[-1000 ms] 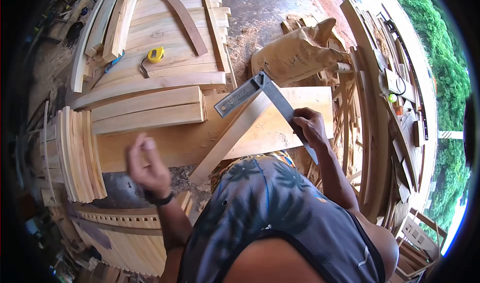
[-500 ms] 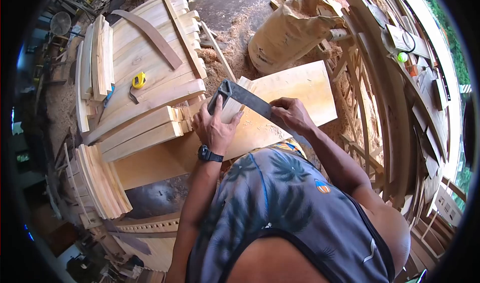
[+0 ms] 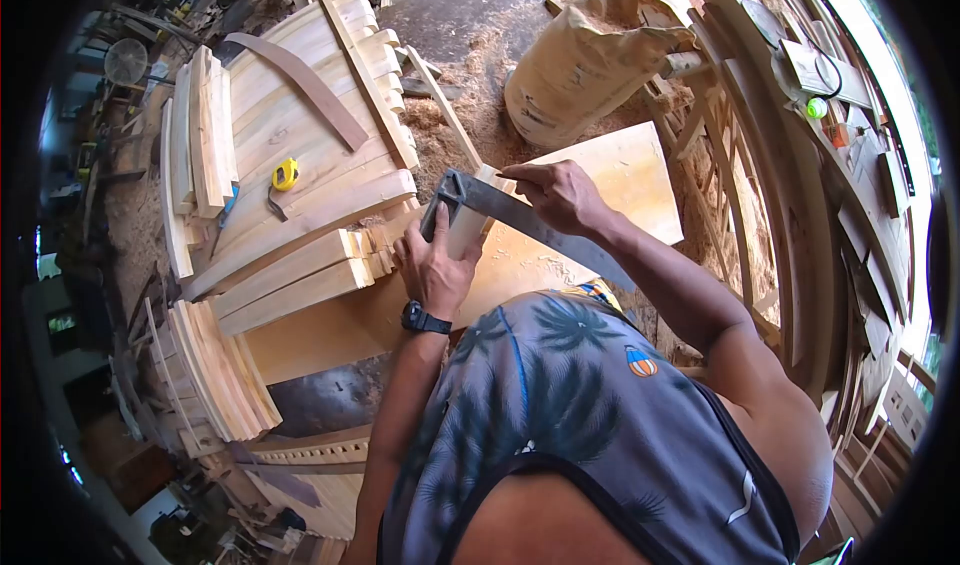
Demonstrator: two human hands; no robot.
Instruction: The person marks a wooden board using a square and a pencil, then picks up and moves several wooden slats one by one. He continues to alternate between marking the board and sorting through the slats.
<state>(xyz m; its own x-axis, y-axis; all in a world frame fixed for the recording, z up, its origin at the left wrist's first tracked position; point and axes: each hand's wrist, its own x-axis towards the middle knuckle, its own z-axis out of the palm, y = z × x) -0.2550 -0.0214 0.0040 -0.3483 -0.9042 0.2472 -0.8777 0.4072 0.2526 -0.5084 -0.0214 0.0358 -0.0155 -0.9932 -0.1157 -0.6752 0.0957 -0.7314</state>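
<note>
My left hand (image 3: 438,270) is wrapped round a short pale block of wood (image 3: 468,233), its fingers pressing the dark stock of a try square (image 3: 560,233) to the block's side. The square's long metal blade lies across the block and reaches to the right. Beyond the blade, my right hand (image 3: 562,197) is closed in a pinch at the block's far end. Whatever its fingertips may hold is too small to make out. Underneath is a wide, light board (image 3: 610,180) scattered with shavings.
Left of my hands, planks (image 3: 300,125) carry a yellow tape measure (image 3: 286,173) and a curved brown strip (image 3: 305,90). Stacked boards (image 3: 300,280) stand close to my left hand. A large sack (image 3: 575,80) stands ahead, and long timbers (image 3: 770,185) lean at the right.
My right hand has left the square's blade and moved forward and left to the block's far end, now in a pinch. My left hand still holds the square on the block.
</note>
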